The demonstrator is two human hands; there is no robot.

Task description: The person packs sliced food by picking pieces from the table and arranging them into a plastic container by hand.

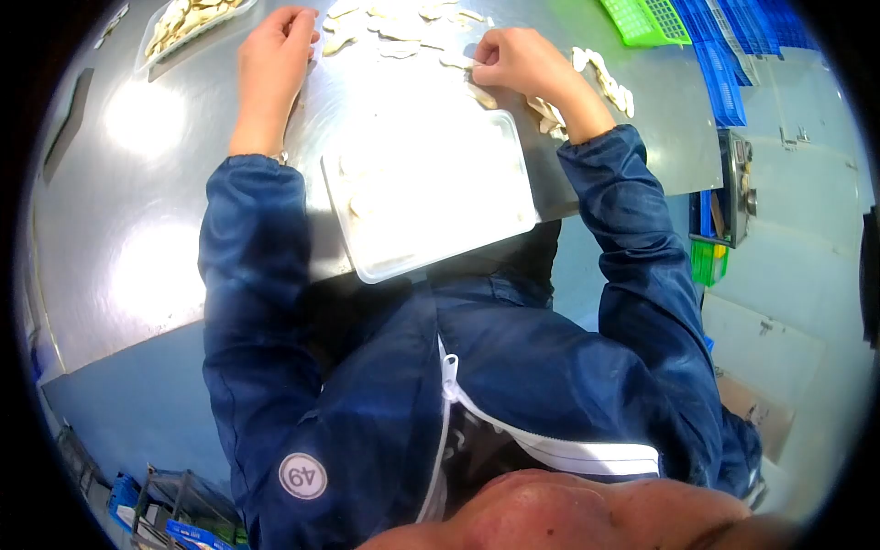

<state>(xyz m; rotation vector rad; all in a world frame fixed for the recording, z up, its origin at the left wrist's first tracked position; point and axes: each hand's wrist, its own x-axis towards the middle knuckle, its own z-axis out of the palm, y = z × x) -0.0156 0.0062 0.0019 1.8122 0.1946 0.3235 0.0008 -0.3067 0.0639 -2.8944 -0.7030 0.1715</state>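
My left hand (280, 41) is over the steel table at the upper left, its fingers curled together; what they hold, if anything, is hidden. Pale, thin food slices (399, 48) with darker edges lie loose on the table between my hands. With thumb and fingertips pinched, my right hand (518, 60) is at the end of one pale slice (456, 61). Another slice (480, 96) lies just below those fingers. Nearest my body, a clear plastic tray (371, 273) sits at the table edge. Glare washes out most of its inside, though a few pale shapes show at its left.
A second clear tray (206, 37) with many slices stands at the upper left. More slices (610, 84) lie beside my right forearm. A green basket (646, 20) and blue crates (720, 64) are at the upper right. The steel table (87, 206) shows strong glare.
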